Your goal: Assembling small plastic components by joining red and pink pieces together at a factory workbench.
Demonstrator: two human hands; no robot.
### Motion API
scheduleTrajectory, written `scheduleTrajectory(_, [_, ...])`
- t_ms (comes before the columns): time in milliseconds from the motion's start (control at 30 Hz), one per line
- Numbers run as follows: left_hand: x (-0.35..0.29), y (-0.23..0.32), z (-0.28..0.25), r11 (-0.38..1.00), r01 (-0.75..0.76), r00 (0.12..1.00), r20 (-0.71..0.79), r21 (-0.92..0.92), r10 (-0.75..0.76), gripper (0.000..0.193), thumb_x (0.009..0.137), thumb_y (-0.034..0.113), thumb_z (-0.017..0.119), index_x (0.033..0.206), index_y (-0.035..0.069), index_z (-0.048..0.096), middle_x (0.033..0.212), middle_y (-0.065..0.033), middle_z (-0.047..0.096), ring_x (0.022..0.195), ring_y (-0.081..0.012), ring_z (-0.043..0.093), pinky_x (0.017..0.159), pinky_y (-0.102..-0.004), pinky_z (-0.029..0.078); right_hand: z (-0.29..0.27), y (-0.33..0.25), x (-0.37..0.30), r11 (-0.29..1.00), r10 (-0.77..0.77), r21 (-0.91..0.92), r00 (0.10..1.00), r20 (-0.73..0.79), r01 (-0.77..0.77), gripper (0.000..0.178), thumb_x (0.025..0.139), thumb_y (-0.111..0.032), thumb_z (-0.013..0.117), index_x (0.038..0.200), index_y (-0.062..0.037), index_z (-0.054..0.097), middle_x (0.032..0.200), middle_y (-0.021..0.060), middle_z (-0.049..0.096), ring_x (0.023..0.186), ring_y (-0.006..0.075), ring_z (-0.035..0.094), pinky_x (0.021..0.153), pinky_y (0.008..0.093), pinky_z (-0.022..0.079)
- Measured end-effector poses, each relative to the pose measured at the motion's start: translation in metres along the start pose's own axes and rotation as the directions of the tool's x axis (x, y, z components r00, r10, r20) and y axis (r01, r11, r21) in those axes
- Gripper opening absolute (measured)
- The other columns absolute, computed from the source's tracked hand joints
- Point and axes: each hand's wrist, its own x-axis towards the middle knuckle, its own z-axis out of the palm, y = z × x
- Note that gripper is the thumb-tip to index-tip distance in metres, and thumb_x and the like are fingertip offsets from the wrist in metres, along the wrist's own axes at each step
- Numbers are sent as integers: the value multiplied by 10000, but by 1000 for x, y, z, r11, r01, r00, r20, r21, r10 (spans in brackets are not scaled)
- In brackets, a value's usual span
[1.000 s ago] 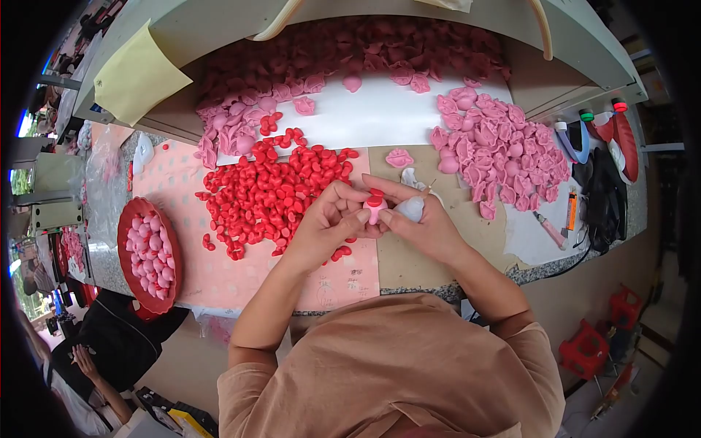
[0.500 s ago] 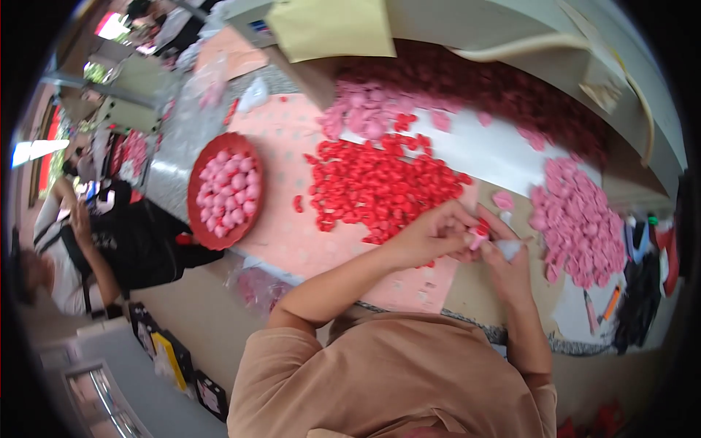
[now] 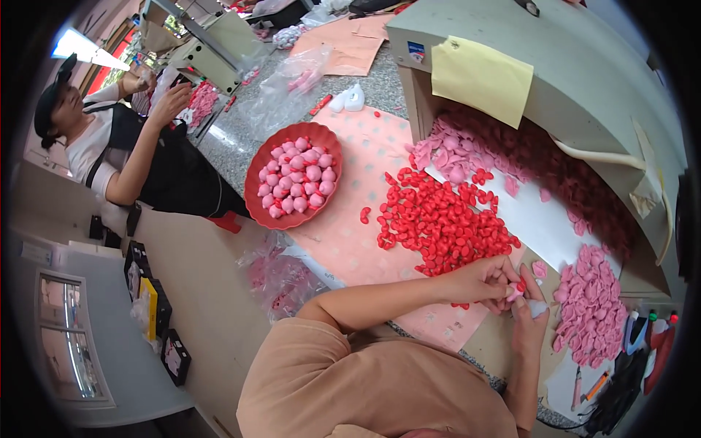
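My left hand (image 3: 483,282) and my right hand (image 3: 527,321) meet over the near right of the table, fingertips closed around a small pink and red piece (image 3: 515,291). A translucent whitish item (image 3: 538,309) shows against my right hand; I cannot make out its kind. Just beyond my left hand spreads a heap of small glossy red pieces (image 3: 445,223). To the right of my right hand lies a pile of flat pink pieces (image 3: 588,306). A red scalloped bowl (image 3: 257,157) at the left holds many rounded pink pieces with red bits.
A grey shelf housing (image 3: 584,73) overhangs more pink pieces (image 3: 456,157) at the back. Pens and a cutter (image 3: 597,385) lie at the right edge. Plastic bags (image 3: 274,281) sit by the table's left edge. Another person (image 3: 139,146) in a dark apron stands at far left.
The whole view has swung, so the table things sit further right and lower in the picture. Both my hands remain together on the pink and red piece. The other person's arms are raised differently.
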Motion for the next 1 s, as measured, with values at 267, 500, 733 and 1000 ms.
scheduleTrajectory(267, [-2,0,2,1000,0,1000,-5,-7,0,156,935,121,500,1055,56,424,896,-52,578,793,-116,601,701,-268,540,-8,8,0,1000,23,13,999,47,-24,519,849,-92,534,1317,76,389,1167,103,549,946,120,542,828,233,428])
scheduleTrajectory(500, [-3,-1,9,1000,-1,1000,-2,29,1,169,929,121,513,1058,57,425,902,-51,580,804,-117,598,705,-270,538,-4,3,-5,999,-8,-35,1000,5,8,516,855,-72,527,1330,64,379,1106,81,562,884,102,533,796,225,426])
scheduleTrajectory(733, [1,-4,-5,1000,7,1000,1,16,-7,182,917,94,533,1068,44,445,940,-79,597,833,-149,621,738,-291,542,-3,-2,-5,996,68,-62,998,4,-67,531,850,-80,536,1336,58,373,1162,103,559,971,132,549,825,250,437])
scheduleTrajectory(1000, [-1,15,1,1000,30,998,-59,5,-30,131,930,51,470,1054,49,427,947,-100,573,865,-167,606,784,-368,557,-9,-6,2,997,73,30,990,119,-77,499,875,-51,498,1353,19,371,1045,45,566,852,93,530,760,233,441])
